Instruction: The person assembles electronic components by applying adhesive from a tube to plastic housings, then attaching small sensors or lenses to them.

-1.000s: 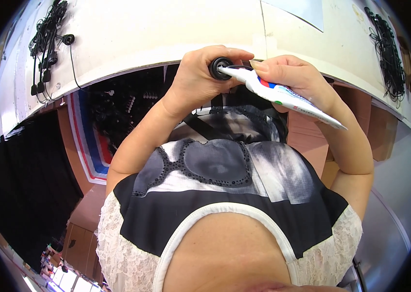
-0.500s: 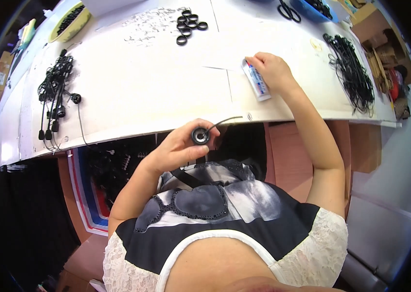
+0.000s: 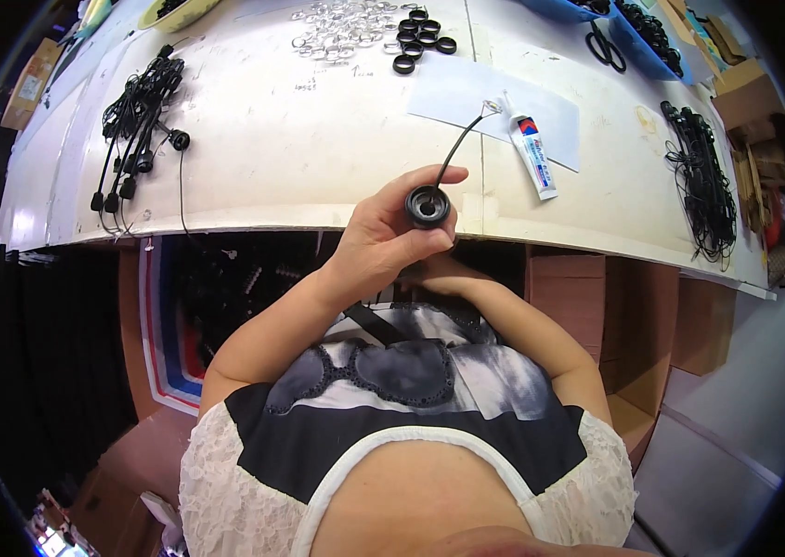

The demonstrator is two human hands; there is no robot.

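My left hand (image 3: 383, 227) grips a round black housing (image 3: 428, 207) with a hollow, light-coloured inside, just over the table's front edge. A black cable (image 3: 460, 148) rises from it and ends in thin bare-looking strands above a pale sheet (image 3: 555, 130). Lower down and partly behind the left hand is my right hand (image 3: 441, 275); its fingers are hidden. A white glue tube (image 3: 533, 158) with red and blue print lies partly on the sheet, touched by neither hand.
Clear small rings (image 3: 341, 32) and several black rings (image 3: 425, 32) lie at the back. Bundles of black cable rest at left (image 3: 146, 102) and right (image 3: 703, 176). Scissors (image 3: 606, 46) lie beside a blue bin (image 3: 648, 51) at the back right.
My right hand has let go of the glue tube and drawn back to the table's front edge. The left hand with the housing has moved up and right in view; the view has shifted.
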